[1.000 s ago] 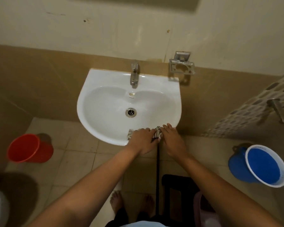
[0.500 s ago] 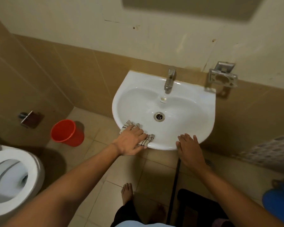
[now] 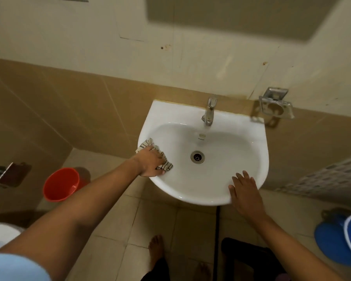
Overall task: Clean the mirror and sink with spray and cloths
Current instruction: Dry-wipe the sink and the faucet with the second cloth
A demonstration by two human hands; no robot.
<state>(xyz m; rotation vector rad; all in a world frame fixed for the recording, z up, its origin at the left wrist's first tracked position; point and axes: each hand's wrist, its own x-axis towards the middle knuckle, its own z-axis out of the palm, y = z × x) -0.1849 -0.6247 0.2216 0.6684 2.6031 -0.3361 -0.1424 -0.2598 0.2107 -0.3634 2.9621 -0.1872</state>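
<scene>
The left hand [image 3: 151, 163] lies on a checked cloth [image 3: 164, 166], fingers over it and pressing it flat against the left rim of the white wall-mounted sink [image 3: 221, 145]; whether the fingers curl into the fabric or merely lie over it cannot be told. One corner of the cloth pokes out past the rim's outer edge, and another trails into the bowl toward the drain [image 3: 197, 157]. The right hand [image 3: 244, 189] is spread, fingers straight, braced flat on the front-right rim and holding nothing. From the cloth, the unwiped stretch of rim appears to run away from the person toward the back ledge and the tap [image 3: 209, 111], while the basin slopes off to the right toward the drain. The left hand is the one on that side, so the coming stroke probably falls to it, tracing the rim's curve up toward the wall. The right hand, well apart on the opposite side, seems to serve only as a steadying prop. No spray bottle shows, and the mirror lies above the frame. An orange bucket [image 3: 61, 184] sits on the floor to the left.
</scene>
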